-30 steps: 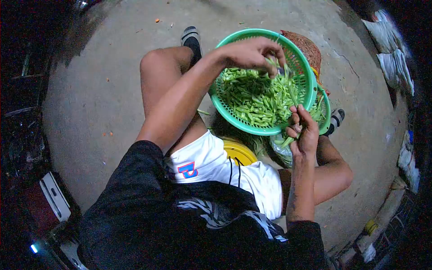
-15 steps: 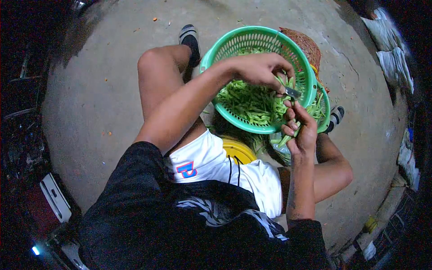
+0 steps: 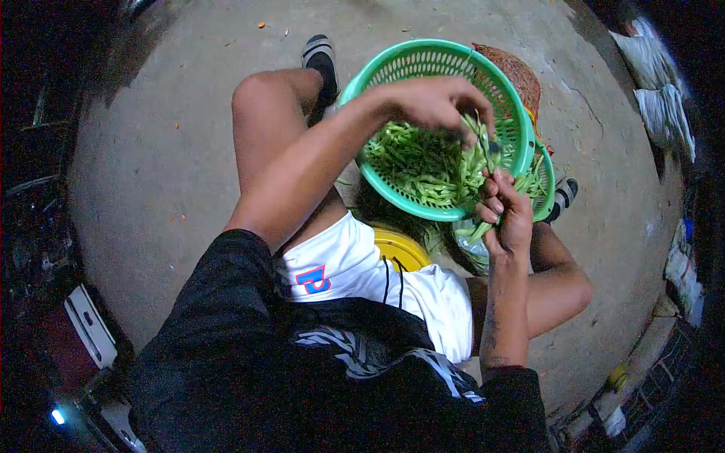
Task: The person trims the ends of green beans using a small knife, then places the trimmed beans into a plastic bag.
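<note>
My left hand (image 3: 442, 104) is curled above a green plastic basket (image 3: 411, 209), blurred by motion. It grips a small knife (image 3: 495, 148), whose dark blade shows between my hands; its handle is hidden. My right hand (image 3: 507, 215), just past the basket's near right rim, is closed around several green beans (image 3: 477, 231). Their lower ends stick out below my fingers and their tops reach up beside the blade. A heap of cut green pieces (image 3: 423, 170) lies in the basket.
A second green basket (image 3: 545, 202) with green pieces stands partly under the first, on the right. Behind them is a reddish mesh sack (image 3: 513, 75). A yellow round container (image 3: 400, 249) sits between my legs, beside a clear plastic bag (image 3: 474, 257). Orange scraps dot the concrete floor (image 3: 181, 174).
My left hand has shifted slightly up from the right hand, and the knife has swung more upright along the beans. The right hand keeps its grip in nearly the same place.
</note>
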